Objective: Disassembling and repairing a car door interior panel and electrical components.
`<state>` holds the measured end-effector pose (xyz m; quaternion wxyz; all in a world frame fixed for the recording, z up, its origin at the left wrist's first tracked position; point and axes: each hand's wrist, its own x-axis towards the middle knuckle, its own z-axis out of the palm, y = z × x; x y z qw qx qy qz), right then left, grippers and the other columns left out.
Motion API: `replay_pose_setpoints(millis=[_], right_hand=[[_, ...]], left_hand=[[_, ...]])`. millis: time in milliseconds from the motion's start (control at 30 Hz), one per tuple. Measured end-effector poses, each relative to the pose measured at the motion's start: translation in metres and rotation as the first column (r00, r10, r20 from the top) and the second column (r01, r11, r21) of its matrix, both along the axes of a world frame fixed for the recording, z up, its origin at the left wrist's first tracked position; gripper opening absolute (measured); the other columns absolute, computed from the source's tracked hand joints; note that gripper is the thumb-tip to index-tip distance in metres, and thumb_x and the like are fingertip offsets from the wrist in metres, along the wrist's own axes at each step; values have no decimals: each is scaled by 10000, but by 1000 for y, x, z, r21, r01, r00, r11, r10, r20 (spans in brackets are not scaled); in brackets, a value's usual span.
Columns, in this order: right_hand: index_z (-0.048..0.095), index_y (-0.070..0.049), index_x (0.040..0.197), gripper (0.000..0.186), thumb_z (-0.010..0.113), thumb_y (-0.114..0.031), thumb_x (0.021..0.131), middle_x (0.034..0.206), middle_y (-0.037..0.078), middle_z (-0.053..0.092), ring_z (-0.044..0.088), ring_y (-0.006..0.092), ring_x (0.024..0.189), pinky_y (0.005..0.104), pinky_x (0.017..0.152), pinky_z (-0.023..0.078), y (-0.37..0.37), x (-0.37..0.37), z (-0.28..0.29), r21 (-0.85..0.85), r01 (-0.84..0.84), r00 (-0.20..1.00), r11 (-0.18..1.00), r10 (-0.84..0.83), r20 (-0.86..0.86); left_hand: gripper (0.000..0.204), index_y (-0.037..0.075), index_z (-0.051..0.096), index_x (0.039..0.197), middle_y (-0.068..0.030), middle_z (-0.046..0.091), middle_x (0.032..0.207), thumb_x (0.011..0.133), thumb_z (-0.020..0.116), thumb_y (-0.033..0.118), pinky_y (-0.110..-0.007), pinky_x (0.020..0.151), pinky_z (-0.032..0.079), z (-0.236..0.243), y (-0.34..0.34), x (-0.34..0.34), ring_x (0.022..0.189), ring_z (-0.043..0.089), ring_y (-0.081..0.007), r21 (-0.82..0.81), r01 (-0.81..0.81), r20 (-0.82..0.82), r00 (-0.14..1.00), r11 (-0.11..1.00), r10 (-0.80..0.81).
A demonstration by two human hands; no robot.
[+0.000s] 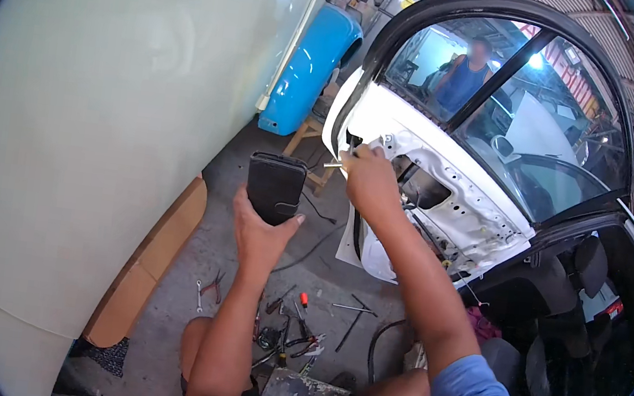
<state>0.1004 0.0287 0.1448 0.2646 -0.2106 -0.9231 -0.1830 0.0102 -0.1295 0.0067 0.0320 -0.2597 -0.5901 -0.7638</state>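
My left hand (258,237) is wrapped round the lower part of a phone in a black flip case (275,185), held upright with its strap and clasp showing. My right hand (371,179) is closed at the upper corner of a white car door (421,124), whose inner trim is off and bare metal shows. The bright end of a metal tool (332,166) pokes out to the left of my right fingers; the rest of it is hidden in the grip. Beneath the right forearm are door openings and loose wires.
Several hand tools, among them pliers (306,347) and a spanner (200,294), lie on the concrete floor before my knees. A large pale car panel (103,132) fills the left, a cardboard strip (146,268) along its lower edge. Behind stands a blue panel (309,70). The door window shows a person (461,85).
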Motion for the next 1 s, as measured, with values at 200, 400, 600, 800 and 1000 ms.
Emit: replay_pose_setpoints(millis=[200, 400, 600, 800, 1000], right_hand=[[629, -32, 1021, 175, 550, -182, 980, 885, 199, 652, 608, 373, 770, 463, 745, 496, 12, -9, -7, 118, 23, 981, 993, -45, 188], [645, -34, 1007, 172, 579, -185, 957, 854, 190, 637, 576, 399, 735, 457, 717, 485, 10, -19, -39, -470, -263, 902, 843, 42, -429], [674, -25, 992, 191, 610, -199, 947, 931, 213, 638, 606, 396, 764, 469, 690, 492, 3, -12, -23, 309, -35, 956, 951, 122, -267], [689, -25, 1020, 189, 627, -187, 942, 1028, 229, 656, 649, 350, 844, 434, 710, 519, 7, -12, -17, -230, -15, 975, 973, -36, -217], [664, -3, 1065, 176, 596, -97, 933, 1042, 183, 669, 666, 282, 886, 395, 783, 557, 6, -25, -26, -714, -444, 759, 542, -197, -621]], left_hand=[[961, -30, 385, 1439, -231, 543, 1298, 641, 893, 141, -416, 1008, 467, 2, -1, -1, 1121, 585, -368, 12, -21, 11, 1000, 1000, 21], [954, -22, 387, 1439, -226, 546, 1291, 643, 889, 133, -419, 1009, 466, 6, -4, 2, 1119, 585, -366, -10, -30, 11, 999, 999, 30], [1022, 3, 304, 1507, -236, 511, 1374, 681, 892, 137, -420, 1038, 453, -3, -3, 0, 1183, 569, -356, -73, -31, -36, 999, 997, 29], [968, -15, 383, 1449, -225, 546, 1289, 641, 892, 145, -423, 1002, 470, 5, -3, -4, 1117, 585, -366, 22, -43, -4, 999, 999, 43], [984, -15, 352, 1472, -233, 530, 1318, 660, 888, 130, -423, 1024, 456, 7, -4, 1, 1146, 572, -359, -10, -2, 16, 1000, 1000, 2]])
